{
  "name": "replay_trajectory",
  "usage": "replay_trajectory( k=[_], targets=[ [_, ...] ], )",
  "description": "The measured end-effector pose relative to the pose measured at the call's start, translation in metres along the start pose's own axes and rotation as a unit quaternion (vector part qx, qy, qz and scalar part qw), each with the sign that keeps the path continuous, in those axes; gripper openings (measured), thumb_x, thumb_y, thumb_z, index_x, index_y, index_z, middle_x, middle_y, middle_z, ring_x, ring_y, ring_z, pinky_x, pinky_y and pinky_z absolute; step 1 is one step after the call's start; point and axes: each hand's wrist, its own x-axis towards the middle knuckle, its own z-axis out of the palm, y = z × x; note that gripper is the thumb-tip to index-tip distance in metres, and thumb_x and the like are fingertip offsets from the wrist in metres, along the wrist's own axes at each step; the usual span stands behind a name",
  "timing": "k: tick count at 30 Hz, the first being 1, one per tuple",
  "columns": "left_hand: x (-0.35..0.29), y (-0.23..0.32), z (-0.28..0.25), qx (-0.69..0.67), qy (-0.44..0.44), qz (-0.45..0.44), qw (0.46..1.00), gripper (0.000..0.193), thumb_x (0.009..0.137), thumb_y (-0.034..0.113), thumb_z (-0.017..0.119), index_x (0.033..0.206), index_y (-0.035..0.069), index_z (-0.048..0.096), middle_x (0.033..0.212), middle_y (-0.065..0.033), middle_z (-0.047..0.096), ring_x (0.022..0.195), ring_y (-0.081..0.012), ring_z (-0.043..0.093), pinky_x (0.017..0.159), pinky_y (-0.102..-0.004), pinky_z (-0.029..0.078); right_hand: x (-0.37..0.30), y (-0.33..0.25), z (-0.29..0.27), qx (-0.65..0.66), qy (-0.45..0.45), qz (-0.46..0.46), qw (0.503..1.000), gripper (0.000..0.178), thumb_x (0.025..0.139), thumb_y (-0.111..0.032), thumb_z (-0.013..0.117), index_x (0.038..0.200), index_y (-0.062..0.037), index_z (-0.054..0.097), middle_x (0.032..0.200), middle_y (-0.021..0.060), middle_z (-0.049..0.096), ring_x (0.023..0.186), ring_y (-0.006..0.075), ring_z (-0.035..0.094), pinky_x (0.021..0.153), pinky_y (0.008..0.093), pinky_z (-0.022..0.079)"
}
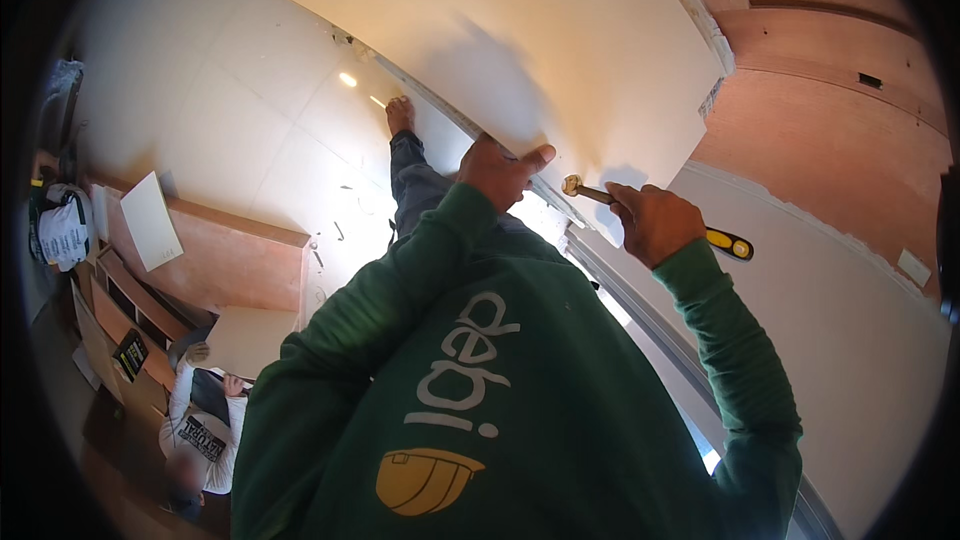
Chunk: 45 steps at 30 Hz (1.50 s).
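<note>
My left hand [500,172] grips the near edge of a large cream-coloured board [590,50], its thumb lying on the face and its other fingers hidden beneath. In my right hand [655,222] is a hammer [597,194], held partway along its shaft. The hammer's yellow and black handle end sticks out on the right of my fist. Its small head is at the board's near edge, a little to the right of my left thumb; I cannot tell whether it touches.
A pale tiled floor [240,90] with scattered debris spreads to the left, beside my bare foot [400,115]. At the lower left, another person [205,430] in a white top is among wooden panels [235,250]. A reddish wood panel wall [820,130] stands at the right.
</note>
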Motion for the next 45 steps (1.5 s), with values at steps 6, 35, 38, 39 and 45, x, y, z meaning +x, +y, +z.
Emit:
replay_trajectory(
  k=[6, 35, 38, 39, 45],
  targets=[
    [0.005, -0.004, -0.001, 0.029, -0.025, -0.020, 0.999, 0.056, 0.090, 0.043, 0.085, 0.120, -0.002, 0.068, 0.102, -0.0094, 0.075, 0.079, -0.0161, 0.073, 0.062, -0.0291, 0.063, -0.002, -0.014, -0.005, -0.020, -0.028, 0.047, 0.998, 0.025, 0.107, -0.037, 0.059, 0.111, -0.0152, 0.071, 0.077, 0.0112, 0.070, 0.066, 0.0331, 0.071, 0.057, 0.0446, 0.054],
    [0.002, -0.001, 0.005, -0.004, 0.003, -0.024, 1.000, 0.050, 0.091, 0.036, 0.085, 0.118, -0.001, 0.067, 0.097, -0.0097, 0.073, 0.066, -0.0163, 0.069, 0.053, -0.0301, 0.059, 0.015, -0.005, -0.028, -0.071, -0.115, -0.009, 0.991, 0.033, 0.109, -0.039, 0.056, 0.102, -0.0120, 0.074, 0.081, 0.0123, 0.075, 0.070, 0.0304, 0.074, 0.060, 0.0439, 0.058],
    [0.002, -0.002, 0.003, 0.006, -0.006, -0.020, 1.000, 0.054, 0.090, 0.041, 0.085, 0.119, -0.001, 0.067, 0.101, -0.0104, 0.074, 0.071, -0.0163, 0.072, 0.053, -0.0295, 0.059, 0.006, -0.005, -0.019, -0.078, -0.041, 0.004, 0.996, 0.033, 0.108, -0.039, 0.057, 0.102, -0.0120, 0.075, 0.079, 0.0121, 0.073, 0.069, 0.0296, 0.073, 0.057, 0.0433, 0.056],
    [0.003, -0.002, 0.002, 0.011, -0.014, -0.017, 1.000, 0.058, 0.090, 0.044, 0.085, 0.121, -0.001, 0.067, 0.105, -0.0110, 0.074, 0.076, -0.0165, 0.074, 0.054, -0.0289, 0.059, 0.006, -0.005, -0.019, -0.074, -0.030, -0.004, 0.997, 0.031, 0.108, -0.038, 0.058, 0.102, -0.0122, 0.075, 0.079, 0.0118, 0.073, 0.068, 0.0294, 0.073, 0.057, 0.0430, 0.056],
    [0.007, -0.008, 0.001, 0.017, -0.017, -0.019, 1.000, 0.057, 0.091, 0.044, 0.085, 0.120, -0.002, 0.066, 0.101, -0.0105, 0.073, 0.075, -0.0155, 0.072, 0.050, -0.0278, 0.054, 0.011, -0.004, -0.022, -0.102, -0.030, -0.022, 0.994, 0.024, 0.105, -0.034, 0.062, 0.102, -0.0165, 0.077, 0.082, 0.0076, 0.073, 0.073, 0.0271, 0.074, 0.065, 0.0414, 0.058]
  ],
)
